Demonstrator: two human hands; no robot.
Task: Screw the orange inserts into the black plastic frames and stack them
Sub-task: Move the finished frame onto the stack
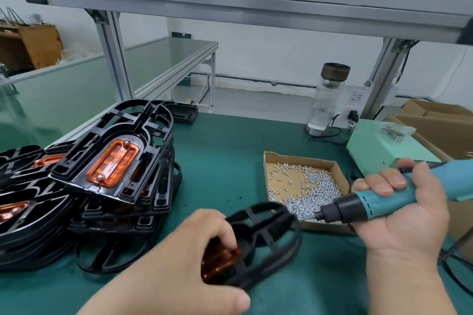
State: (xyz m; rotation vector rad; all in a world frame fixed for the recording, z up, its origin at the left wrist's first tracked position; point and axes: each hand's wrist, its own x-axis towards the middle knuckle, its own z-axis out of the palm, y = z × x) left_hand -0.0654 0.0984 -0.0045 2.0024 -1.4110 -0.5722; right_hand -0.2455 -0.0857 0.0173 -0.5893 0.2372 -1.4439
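My left hand point(184, 258) grips a black plastic frame point(271, 238) with an orange insert point(220, 263) in it, held tilted just above the green mat; the image is blurred there. My right hand point(399, 215) holds a teal electric screwdriver point(378, 202), its black tip pointing left over the near edge of the screw box. To the left, a stack of black frames with orange inserts point(115, 161) leans on the mat, the top one tilted.
A shallow cardboard box of small silver screws point(304, 184) lies at centre right. Behind it stand a glass bottle point(327, 100), a pale green unit point(378, 146) and cardboard boxes point(435, 120). More frames point(23, 202) pile at far left. A metal shelf point(230, 0) runs overhead.
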